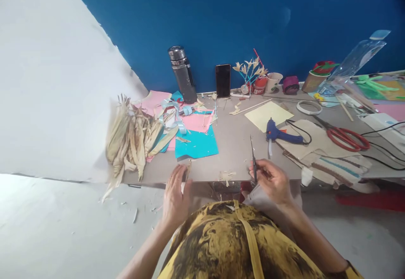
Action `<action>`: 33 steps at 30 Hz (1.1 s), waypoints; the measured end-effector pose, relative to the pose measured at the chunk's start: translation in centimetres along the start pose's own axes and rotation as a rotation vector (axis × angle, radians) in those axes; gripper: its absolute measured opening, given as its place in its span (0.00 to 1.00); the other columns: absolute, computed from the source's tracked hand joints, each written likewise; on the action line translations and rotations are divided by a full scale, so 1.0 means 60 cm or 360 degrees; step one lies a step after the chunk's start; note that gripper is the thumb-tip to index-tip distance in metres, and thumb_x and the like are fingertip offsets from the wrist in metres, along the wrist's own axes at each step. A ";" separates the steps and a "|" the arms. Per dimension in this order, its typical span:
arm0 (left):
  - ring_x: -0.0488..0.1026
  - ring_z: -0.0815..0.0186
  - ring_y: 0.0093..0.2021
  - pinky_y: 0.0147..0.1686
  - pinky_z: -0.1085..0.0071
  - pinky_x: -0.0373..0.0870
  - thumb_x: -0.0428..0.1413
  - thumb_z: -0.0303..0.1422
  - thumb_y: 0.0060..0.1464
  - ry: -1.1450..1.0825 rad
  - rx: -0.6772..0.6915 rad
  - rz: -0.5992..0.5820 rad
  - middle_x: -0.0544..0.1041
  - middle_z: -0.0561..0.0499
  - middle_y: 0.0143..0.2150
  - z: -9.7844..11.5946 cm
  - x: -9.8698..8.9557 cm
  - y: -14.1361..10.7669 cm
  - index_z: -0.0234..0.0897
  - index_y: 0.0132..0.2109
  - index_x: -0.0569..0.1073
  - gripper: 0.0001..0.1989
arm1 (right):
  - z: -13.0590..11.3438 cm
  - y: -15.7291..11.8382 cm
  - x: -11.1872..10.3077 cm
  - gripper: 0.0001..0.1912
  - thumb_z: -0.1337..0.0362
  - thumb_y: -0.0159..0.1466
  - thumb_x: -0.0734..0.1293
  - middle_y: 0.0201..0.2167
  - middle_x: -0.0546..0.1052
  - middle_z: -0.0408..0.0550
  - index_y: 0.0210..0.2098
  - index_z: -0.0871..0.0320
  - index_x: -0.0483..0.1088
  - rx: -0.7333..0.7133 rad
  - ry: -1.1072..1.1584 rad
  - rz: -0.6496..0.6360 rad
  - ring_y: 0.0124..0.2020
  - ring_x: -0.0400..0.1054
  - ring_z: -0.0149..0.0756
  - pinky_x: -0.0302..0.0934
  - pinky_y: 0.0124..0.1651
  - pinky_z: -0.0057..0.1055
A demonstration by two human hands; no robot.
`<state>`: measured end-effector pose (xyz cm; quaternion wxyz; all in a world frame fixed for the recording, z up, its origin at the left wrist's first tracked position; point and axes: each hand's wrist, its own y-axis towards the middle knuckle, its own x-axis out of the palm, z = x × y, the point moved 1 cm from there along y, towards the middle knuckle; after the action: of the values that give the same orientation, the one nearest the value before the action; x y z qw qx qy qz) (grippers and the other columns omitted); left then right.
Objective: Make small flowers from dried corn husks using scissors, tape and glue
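Note:
My left hand (pixel 177 190) is at the table's front edge, its fingers closed on a small strip of dried corn husk (pixel 189 167). My right hand (pixel 272 181) grips a slim black-handled cutting tool (pixel 254 163), its narrow pointed blade upward; whether it is scissors or a knife I cannot tell. Between the hands, small husk scraps (pixel 227 175) lie at the edge. A bunch of dried corn husks (pixel 131 140) is heaped at the left, beside a blue paper sheet (pixel 198 143). Husk flowers on thin blue stems (pixel 249 69) stand at the back.
At the back are a thermos (pixel 184 76), a phone (pixel 223 81) and a paper cup (pixel 274 81). On the right lie a blue glue gun (pixel 281 133), red-handled scissors (pixel 348 139), a tape roll (pixel 309 107), a striped cloth (pixel 341 167) and cables. A plastic bottle (pixel 354 62) leans behind.

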<state>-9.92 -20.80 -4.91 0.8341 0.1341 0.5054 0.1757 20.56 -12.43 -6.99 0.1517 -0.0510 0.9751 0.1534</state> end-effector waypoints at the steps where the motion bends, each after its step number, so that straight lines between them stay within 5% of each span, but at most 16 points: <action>1: 0.67 0.48 0.64 0.61 0.45 0.67 0.49 0.36 0.65 0.0068 0.0028 -0.0057 0.71 0.38 0.63 -0.002 0.005 0.000 0.39 0.64 0.65 0.23 | -0.002 0.001 0.000 0.13 0.54 0.66 0.66 0.29 0.78 0.48 0.39 0.57 0.74 0.0007 0.0015 -0.0005 0.27 0.72 0.36 0.68 0.31 0.30; 9: 0.55 0.46 0.71 0.66 0.44 0.59 0.51 0.38 0.64 -0.0006 0.0808 -0.0502 0.63 0.30 0.68 0.114 0.091 0.031 0.30 0.68 0.60 0.29 | -0.010 0.005 0.001 0.14 0.53 0.64 0.67 0.28 0.78 0.47 0.38 0.58 0.75 0.0146 0.0046 0.0051 0.30 0.72 0.37 0.68 0.33 0.30; 14: 0.61 0.51 0.69 0.66 0.48 0.60 0.48 0.33 0.66 -0.0304 0.1145 -0.0745 0.67 0.35 0.66 0.143 0.098 0.044 0.34 0.64 0.65 0.22 | -0.034 -0.006 -0.014 0.12 0.56 0.63 0.69 0.29 0.78 0.47 0.38 0.58 0.76 0.0115 0.0127 0.0135 0.29 0.72 0.36 0.68 0.32 0.29; 17: 0.61 0.55 0.69 0.65 0.52 0.63 0.46 0.33 0.67 -0.0487 0.0980 -0.0659 0.66 0.36 0.67 0.139 0.095 0.068 0.37 0.65 0.65 0.21 | -0.054 -0.020 -0.031 0.11 0.57 0.62 0.70 0.32 0.79 0.49 0.38 0.57 0.77 0.0071 0.0216 0.0197 0.29 0.73 0.36 0.69 0.31 0.30; 22: 0.50 0.41 0.72 0.65 0.39 0.54 0.56 0.51 0.58 -0.0333 0.0798 -0.0708 0.57 0.27 0.71 0.174 0.118 0.095 0.30 0.66 0.63 0.37 | -0.067 -0.031 -0.044 0.13 0.55 0.61 0.71 0.30 0.80 0.50 0.39 0.58 0.77 0.0138 0.0241 0.0290 0.29 0.73 0.38 0.69 0.30 0.30; 24: 0.58 0.41 0.69 0.65 0.39 0.54 0.57 0.51 0.57 -0.0467 0.0927 -0.0856 0.66 0.29 0.66 0.186 0.113 0.086 0.32 0.60 0.70 0.33 | -0.064 -0.026 -0.042 0.13 0.55 0.62 0.70 0.29 0.79 0.50 0.40 0.59 0.77 0.0167 0.0251 0.0253 0.29 0.74 0.38 0.70 0.30 0.29; 26: 0.73 0.53 0.59 0.62 0.54 0.65 0.50 0.43 0.65 -0.0834 0.1081 -0.1146 0.79 0.40 0.54 0.183 0.096 0.072 0.38 0.50 0.78 0.18 | -0.057 -0.014 -0.035 0.14 0.55 0.63 0.70 0.28 0.79 0.50 0.40 0.59 0.77 0.0209 0.0229 0.0153 0.31 0.75 0.39 0.70 0.30 0.29; 27: 0.77 0.59 0.52 0.57 0.61 0.70 0.45 0.40 0.68 -0.1004 0.1009 -0.1231 0.82 0.44 0.46 0.176 0.086 0.066 0.39 0.46 0.79 0.18 | -0.053 -0.006 -0.030 0.14 0.54 0.63 0.70 0.28 0.79 0.49 0.40 0.59 0.76 0.0240 0.0206 0.0100 0.31 0.75 0.40 0.70 0.30 0.28; 29: 0.78 0.59 0.51 0.55 0.61 0.72 0.42 0.37 0.69 -0.1006 0.0615 -0.0936 0.82 0.43 0.45 0.154 0.067 0.062 0.38 0.48 0.79 0.20 | -0.045 0.011 -0.016 0.16 0.53 0.62 0.70 0.27 0.79 0.49 0.41 0.59 0.76 0.0309 0.0160 0.0065 0.29 0.75 0.40 0.70 0.28 0.29; 31: 0.69 0.51 0.62 0.62 0.49 0.64 0.49 0.41 0.65 -0.0835 0.0447 -0.0681 0.77 0.37 0.57 0.137 0.055 0.058 0.37 0.54 0.77 0.19 | -0.039 0.029 0.001 0.16 0.52 0.61 0.70 0.27 0.80 0.49 0.40 0.58 0.75 0.0359 0.0099 0.0118 0.23 0.74 0.38 0.69 0.25 0.29; 33: 0.69 0.47 0.63 0.63 0.42 0.59 0.56 0.45 0.59 -0.0878 0.0423 -0.0811 0.76 0.37 0.58 0.129 0.052 0.050 0.39 0.53 0.78 0.20 | -0.035 0.044 0.018 0.14 0.53 0.60 0.70 0.27 0.81 0.49 0.38 0.57 0.74 0.0337 -0.0032 0.0147 0.20 0.73 0.37 0.68 0.24 0.30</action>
<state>-2.20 -17.10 -2.68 0.9307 0.1534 0.2979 -0.1466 18.55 -10.61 -4.68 0.1588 0.0118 0.9856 0.0570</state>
